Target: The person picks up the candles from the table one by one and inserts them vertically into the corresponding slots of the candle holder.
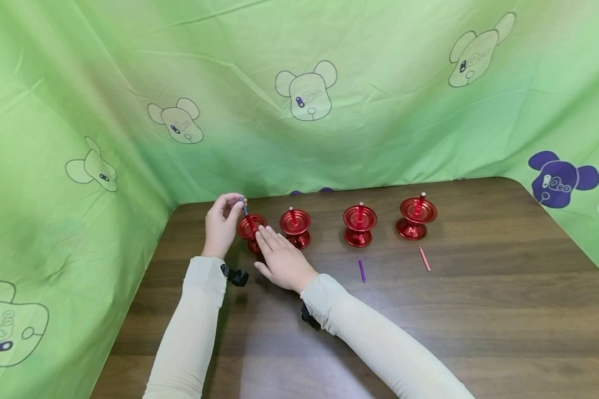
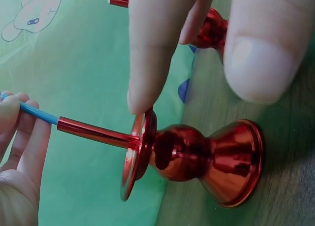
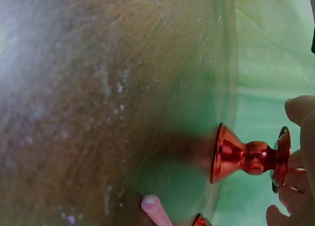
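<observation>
My left hand pinches a thin blue candle between thumb and fingers. The candle's lower end meets the top of the slim red tube rising from the leftmost red metallic candle holder, which stands upright. My right hand reaches in from the right with its fingers straight and together. One fingertip rests at the rim of that holder's dish. In the right wrist view, part of the right hand shows along the right edge, overlapping a red holder's dish.
Three more red holders stand rightward in a row, each with a white-tipped red tube. A purple candle and a pink candle lie before the two rightmost. Green printed cloth hangs behind the wooden table.
</observation>
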Tool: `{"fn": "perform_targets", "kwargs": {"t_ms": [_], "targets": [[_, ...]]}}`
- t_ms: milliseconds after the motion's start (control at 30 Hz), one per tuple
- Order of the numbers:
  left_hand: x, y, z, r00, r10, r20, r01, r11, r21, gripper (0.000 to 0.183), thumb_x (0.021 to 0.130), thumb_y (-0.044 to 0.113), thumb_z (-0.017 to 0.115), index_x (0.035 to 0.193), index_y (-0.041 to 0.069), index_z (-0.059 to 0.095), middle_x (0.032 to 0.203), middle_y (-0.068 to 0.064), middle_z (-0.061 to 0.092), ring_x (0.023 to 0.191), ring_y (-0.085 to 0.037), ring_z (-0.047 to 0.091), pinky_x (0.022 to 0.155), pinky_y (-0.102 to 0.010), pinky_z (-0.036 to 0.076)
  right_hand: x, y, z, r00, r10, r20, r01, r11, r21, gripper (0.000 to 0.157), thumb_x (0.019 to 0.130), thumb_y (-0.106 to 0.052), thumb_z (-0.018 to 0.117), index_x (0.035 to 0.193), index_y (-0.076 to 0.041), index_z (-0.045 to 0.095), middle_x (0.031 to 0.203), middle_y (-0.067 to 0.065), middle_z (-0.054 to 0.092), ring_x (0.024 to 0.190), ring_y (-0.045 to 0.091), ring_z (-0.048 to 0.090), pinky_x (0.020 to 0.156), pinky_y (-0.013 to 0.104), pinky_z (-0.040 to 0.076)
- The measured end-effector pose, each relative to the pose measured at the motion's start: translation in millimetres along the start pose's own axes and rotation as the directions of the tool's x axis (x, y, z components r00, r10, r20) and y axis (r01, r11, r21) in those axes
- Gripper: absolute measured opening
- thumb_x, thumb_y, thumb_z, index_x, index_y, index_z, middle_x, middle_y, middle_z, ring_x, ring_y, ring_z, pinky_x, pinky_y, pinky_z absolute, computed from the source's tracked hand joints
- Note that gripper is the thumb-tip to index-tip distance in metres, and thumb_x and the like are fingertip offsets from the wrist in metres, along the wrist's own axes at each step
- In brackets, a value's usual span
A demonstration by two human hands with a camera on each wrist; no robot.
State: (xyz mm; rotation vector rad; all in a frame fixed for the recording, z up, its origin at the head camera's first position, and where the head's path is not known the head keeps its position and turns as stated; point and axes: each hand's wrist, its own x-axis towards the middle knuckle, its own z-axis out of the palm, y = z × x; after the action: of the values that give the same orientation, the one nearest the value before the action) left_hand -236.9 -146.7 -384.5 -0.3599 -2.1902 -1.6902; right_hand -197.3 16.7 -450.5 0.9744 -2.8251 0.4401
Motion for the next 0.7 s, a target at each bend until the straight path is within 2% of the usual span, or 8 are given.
{"fn": "perform_targets", "kwargs": {"t_ms": [67, 267, 433, 700], "targets": [[-0.4, 1.9, 0.0, 1.000, -0.006, 0.001, 0.006, 1.000, 0.025, 0.022, 0.102, 0.000, 0.056, 0.119, -0.014, 0.060, 0.114, -0.028, 0.066, 0.103, -0.026, 0.063, 0.091, -0.018, 0.051, 0, 0, 0.5, 1.000, -0.001, -0.002, 0.001, 1.000, -0.002, 0.069, 0.105, -0.038, 0.055, 0.156, 0.002, 0.034, 0.165, 0.017, 0.026, 0.153, 0.030, 0.023, 0.121, 0.045, 0.026], [5.8, -24.8, -0.2, 1.000, 0.000, -0.019, 0.000, 1.000, 0.014, 0.022, 0.102, 0.002, 0.056, 0.120, -0.011, 0.061, 0.116, -0.029, 0.066, 0.099, -0.021, 0.063, 0.089, -0.017, 0.052, 1, -1, 0.6, 1.000, 0.000, -0.002, 0.000, 1.000, -0.014, 0.068, 0.105, -0.039, 0.055, 0.156, 0.002, 0.034, 0.164, 0.017, 0.027, 0.153, 0.030, 0.023, 0.121, 0.045, 0.027], [5.1, -25.2, 1.3, 0.999, 0.009, -0.045, -0.010, 1.000, -0.021, 0.020, 0.102, 0.005, 0.058, 0.117, -0.009, 0.062, 0.113, -0.026, 0.067, 0.097, -0.016, 0.063, 0.089, -0.018, 0.053, 1, -2, -1.5, 1.000, 0.005, 0.001, -0.005, 1.000, -0.006, 0.069, 0.105, -0.039, 0.055, 0.156, 0.002, 0.034, 0.165, 0.017, 0.027, 0.153, 0.030, 0.023, 0.122, 0.044, 0.027], [0.8, -22.9, 6.1, 0.996, 0.026, -0.084, -0.025, 1.000, 0.015, 0.018, 0.103, 0.006, 0.057, 0.115, -0.005, 0.062, 0.110, -0.019, 0.069, 0.099, -0.019, 0.065, 0.090, -0.022, 0.054, -1, -2, -3.3, 1.000, 0.001, 0.000, -0.001, 1.000, -0.018, 0.068, 0.105, -0.040, 0.054, 0.155, 0.002, 0.035, 0.164, 0.018, 0.029, 0.152, 0.031, 0.026, 0.121, 0.043, 0.027]]}}
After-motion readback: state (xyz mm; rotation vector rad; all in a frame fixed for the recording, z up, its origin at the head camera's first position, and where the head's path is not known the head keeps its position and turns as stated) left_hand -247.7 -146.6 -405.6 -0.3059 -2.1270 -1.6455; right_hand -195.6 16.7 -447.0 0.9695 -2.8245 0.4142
